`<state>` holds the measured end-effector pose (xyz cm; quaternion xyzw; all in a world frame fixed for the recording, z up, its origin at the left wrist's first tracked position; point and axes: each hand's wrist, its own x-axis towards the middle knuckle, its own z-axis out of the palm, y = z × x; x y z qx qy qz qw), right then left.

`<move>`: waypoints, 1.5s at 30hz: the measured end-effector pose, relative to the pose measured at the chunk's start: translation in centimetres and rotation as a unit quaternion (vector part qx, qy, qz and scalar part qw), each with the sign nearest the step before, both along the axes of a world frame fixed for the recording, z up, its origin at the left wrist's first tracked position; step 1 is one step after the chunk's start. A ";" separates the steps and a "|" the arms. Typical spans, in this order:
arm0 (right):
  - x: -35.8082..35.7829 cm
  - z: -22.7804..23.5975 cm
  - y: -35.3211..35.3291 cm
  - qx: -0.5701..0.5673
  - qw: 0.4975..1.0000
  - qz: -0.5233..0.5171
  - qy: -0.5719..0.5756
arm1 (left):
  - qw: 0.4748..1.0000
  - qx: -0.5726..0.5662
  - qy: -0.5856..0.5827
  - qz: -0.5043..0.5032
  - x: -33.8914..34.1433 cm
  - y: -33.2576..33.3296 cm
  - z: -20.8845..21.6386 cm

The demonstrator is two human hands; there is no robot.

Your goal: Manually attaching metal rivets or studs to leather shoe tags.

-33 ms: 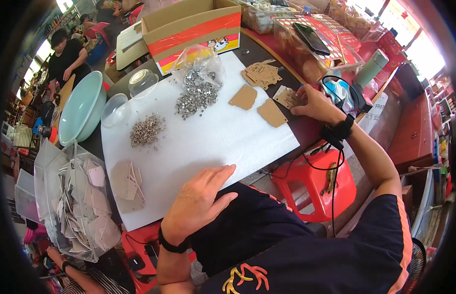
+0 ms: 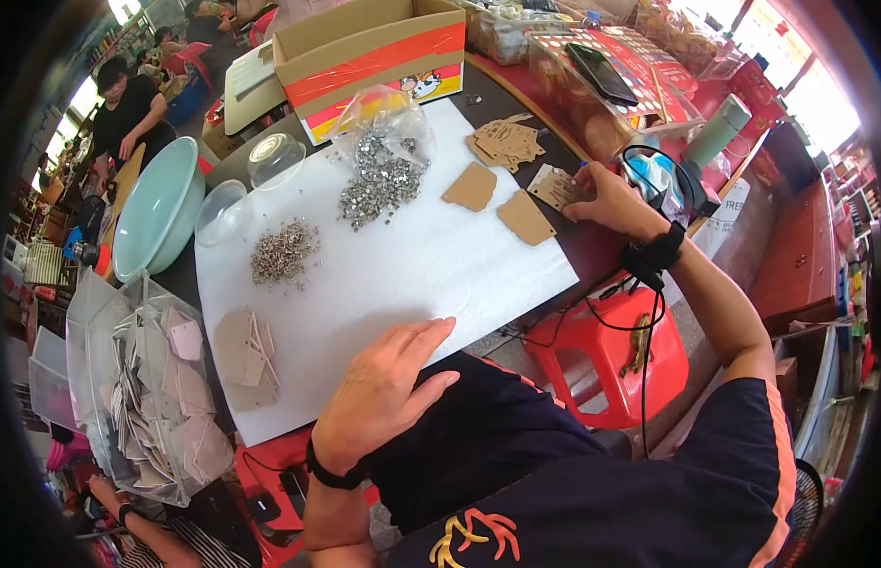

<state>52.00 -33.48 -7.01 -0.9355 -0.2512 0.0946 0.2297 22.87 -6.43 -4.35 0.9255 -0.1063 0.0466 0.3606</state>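
My left hand (image 2: 385, 390) hovers over the front edge of a white foam sheet (image 2: 440, 256), fingers stretched out and holding nothing. At the right, my right hand (image 2: 615, 202) has thumb and fingers closed on the edge of a small stack of brown cardboard pieces (image 2: 551, 186). Two single pieces, one cardboard piece (image 2: 471, 187) and another cardboard piece (image 2: 527, 220), lie beside it. Beyond them is a fanned pile of cardboard pieces (image 2: 507, 142). On the sheet sit a heap of silvery metal bits (image 2: 379, 185), a heap of small brownish metal parts (image 2: 282, 253) and several grey-beige pieces (image 2: 246, 355).
An open cardboard box (image 2: 369, 66) stands at the back. To the left are a pale green basin (image 2: 156, 210), clear plastic bowls (image 2: 222, 213) and a clear bin of flat pieces (image 2: 166, 398). A red stool (image 2: 611, 364) and cables are at the right. Other people sit nearby.
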 end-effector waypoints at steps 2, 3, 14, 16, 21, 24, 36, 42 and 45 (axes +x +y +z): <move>-0.3 0.5 -0.3 0.069 0.992 -0.032 0.096 | 1.000 -0.010 0.003 0.013 0.1 -0.2 0.0; -0.5 0.7 -0.6 0.137 0.970 -0.065 0.188 | 0.999 -0.029 -0.005 0.025 0.1 -0.3 -0.1; -8.8 3.2 4.6 0.347 0.818 0.071 0.454 | 0.939 -0.319 0.036 0.126 1.2 -1.9 -3.5; -11.2 3.4 6.6 0.320 0.800 0.106 0.497 | 0.855 -0.497 0.014 0.150 1.4 -2.5 -3.9; -14.5 2.8 11.3 0.314 0.774 0.165 0.524 | 0.800 -0.572 0.005 0.182 -0.4 -2.0 -4.1; -15.3 1.7 13.3 0.317 0.767 0.195 0.522 | 0.747 -0.631 -0.026 0.211 -1.7 -1.3 -4.2; -17.6 0.2 17.2 0.292 0.800 0.296 0.431 | 0.714 -0.646 -0.058 0.265 -4.1 0.3 -5.7; -17.4 1.5 18.1 0.242 0.805 0.292 0.457 | 0.672 -0.660 -0.121 0.314 -4.4 0.0 -5.4; -15.8 1.9 18.7 0.216 0.830 0.302 0.416 | 0.676 -0.640 -0.142 0.338 -4.8 0.7 -5.7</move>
